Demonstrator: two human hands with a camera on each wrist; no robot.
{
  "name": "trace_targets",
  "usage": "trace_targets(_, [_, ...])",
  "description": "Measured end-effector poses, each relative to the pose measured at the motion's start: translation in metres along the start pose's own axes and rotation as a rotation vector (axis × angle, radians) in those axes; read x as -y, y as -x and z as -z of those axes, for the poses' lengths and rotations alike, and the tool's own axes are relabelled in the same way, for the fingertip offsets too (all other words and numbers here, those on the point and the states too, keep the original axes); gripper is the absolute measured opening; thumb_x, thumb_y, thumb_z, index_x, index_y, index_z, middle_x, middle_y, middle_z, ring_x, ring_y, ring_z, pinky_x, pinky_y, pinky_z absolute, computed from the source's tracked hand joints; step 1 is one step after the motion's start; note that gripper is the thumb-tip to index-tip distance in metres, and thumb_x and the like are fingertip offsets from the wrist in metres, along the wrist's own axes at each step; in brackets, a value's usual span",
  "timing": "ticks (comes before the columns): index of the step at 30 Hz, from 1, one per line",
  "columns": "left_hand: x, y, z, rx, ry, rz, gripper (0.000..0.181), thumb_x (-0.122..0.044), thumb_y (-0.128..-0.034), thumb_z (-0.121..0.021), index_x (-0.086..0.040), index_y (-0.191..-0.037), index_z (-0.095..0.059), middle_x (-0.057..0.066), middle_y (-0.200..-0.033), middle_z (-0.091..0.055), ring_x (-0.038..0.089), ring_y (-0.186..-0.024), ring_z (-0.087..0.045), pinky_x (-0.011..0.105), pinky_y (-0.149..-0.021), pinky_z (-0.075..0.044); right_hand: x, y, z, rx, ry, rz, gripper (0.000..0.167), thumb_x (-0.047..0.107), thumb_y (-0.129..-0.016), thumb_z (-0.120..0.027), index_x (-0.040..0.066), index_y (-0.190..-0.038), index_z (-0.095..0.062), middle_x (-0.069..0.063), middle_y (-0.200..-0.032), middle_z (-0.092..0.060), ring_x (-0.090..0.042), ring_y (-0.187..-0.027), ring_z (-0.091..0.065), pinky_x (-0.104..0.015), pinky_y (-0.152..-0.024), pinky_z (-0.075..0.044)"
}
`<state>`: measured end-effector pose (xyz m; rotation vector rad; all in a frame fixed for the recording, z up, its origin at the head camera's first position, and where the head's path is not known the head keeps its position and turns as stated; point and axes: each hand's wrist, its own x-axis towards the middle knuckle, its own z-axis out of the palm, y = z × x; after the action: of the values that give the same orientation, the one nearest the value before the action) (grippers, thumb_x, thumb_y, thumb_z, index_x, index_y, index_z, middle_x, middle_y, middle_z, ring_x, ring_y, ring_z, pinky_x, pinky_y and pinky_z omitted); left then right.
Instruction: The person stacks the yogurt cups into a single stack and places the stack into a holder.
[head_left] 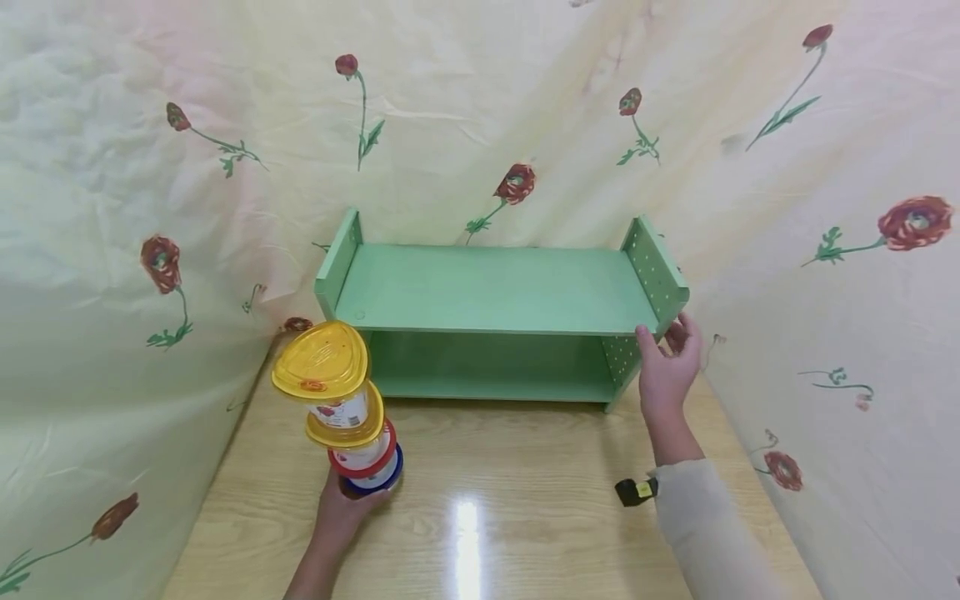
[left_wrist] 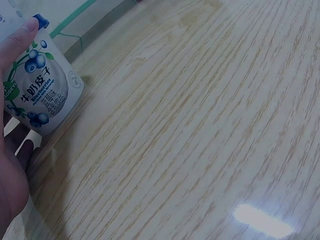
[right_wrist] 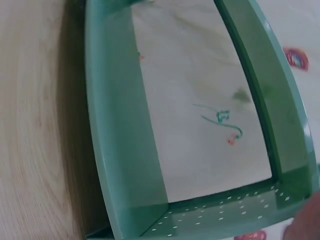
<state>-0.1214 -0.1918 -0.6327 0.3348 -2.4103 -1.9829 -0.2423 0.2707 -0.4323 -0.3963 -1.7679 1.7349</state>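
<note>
In the head view my left hand [head_left: 341,508] holds a leaning stack of yogurt tubs from below, its fingers around the lowest one. Yellow lids [head_left: 322,362] top the stack, with a red lid [head_left: 390,450] and a blue lid [head_left: 399,475] beneath. Up close in the left wrist view, the bottom tub [left_wrist: 42,90] carries a blueberry label and the thumb presses its side. My right hand [head_left: 670,371] grips the right end of a green two-tier shelf [head_left: 487,287], thumb at the upper board's front edge and fingers behind the side panel.
The shelf stands at the back of a wooden table [head_left: 510,467] against flowered cloth [head_left: 450,125] that covers the walls on three sides. A black strap with a yellow tag [head_left: 633,492] shows by the right sleeve [head_left: 697,508]. Perforated side panels [right_wrist: 215,212] close the shelf's ends.
</note>
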Motion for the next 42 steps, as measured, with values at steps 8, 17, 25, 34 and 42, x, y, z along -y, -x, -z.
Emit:
trace_targets(8, [0.006, -0.002, 0.001, -0.003, 0.007, 0.004, 0.108, -0.022, -0.0672, -0.095, -0.017, -0.153, -0.029, 0.013, -0.15, -0.044, 0.039, -0.141, -0.037, 0.059, -0.117, -0.028, -0.011, -0.023, 0.004, 0.193, -0.05, -0.09, 0.061, 0.025, -0.094, -0.074, 0.016, -0.149, -0.048, -0.01, -0.149, -0.049, -0.02, -0.132, -0.049, -0.023, -0.107, -0.044])
trace_targets(17, [0.001, -0.004, -0.002, 0.016, 0.013, 0.021, 0.109, -0.023, -0.0677, -0.095, -0.02, -0.154, -0.028, 0.011, -0.151, -0.043, 0.038, -0.142, -0.037, 0.06, -0.116, -0.028, -0.025, -0.025, 0.007, 0.212, -0.044, -0.121, 0.062, 0.031, -0.096, -0.071, 0.013, -0.15, -0.048, -0.011, -0.149, -0.049, -0.021, -0.133, -0.048, -0.029, -0.112, -0.04])
trace_targets(25, [-0.008, -0.001, 0.001, 0.021, -0.048, 0.018, 0.111, -0.026, -0.0683, -0.095, -0.018, -0.154, -0.025, 0.013, -0.151, -0.041, 0.04, -0.142, -0.036, 0.061, -0.116, -0.027, -0.037, -0.027, 0.001, 0.215, -0.063, -0.042, 0.059, 0.031, -0.098, -0.068, 0.014, -0.15, -0.047, -0.009, -0.151, -0.048, -0.02, -0.136, -0.045, -0.031, -0.115, -0.036])
trace_targets(34, [-0.015, -0.003, 0.002, 0.059, -0.088, 0.023, 0.109, -0.023, -0.0675, -0.095, -0.021, -0.153, -0.027, 0.009, -0.15, -0.044, 0.038, -0.142, -0.038, 0.061, -0.116, -0.029, -0.042, -0.028, -0.002, 0.195, -0.042, 0.029, 0.058, 0.027, -0.101, -0.063, 0.012, -0.153, -0.042, -0.009, -0.154, -0.045, -0.021, -0.141, -0.041, -0.031, -0.118, -0.032])
trace_targets(42, [-0.015, -0.009, -0.008, 0.092, -0.099, 0.002, 0.109, -0.033, -0.0668, -0.095, -0.019, -0.153, -0.03, 0.01, -0.15, -0.046, 0.039, -0.141, -0.04, 0.06, -0.114, -0.032, -0.045, -0.028, -0.005, 0.163, -0.058, 0.021, 0.054, 0.027, -0.1, -0.065, 0.008, -0.148, -0.048, -0.012, -0.148, -0.052, -0.02, -0.133, -0.048, -0.033, -0.115, -0.037])
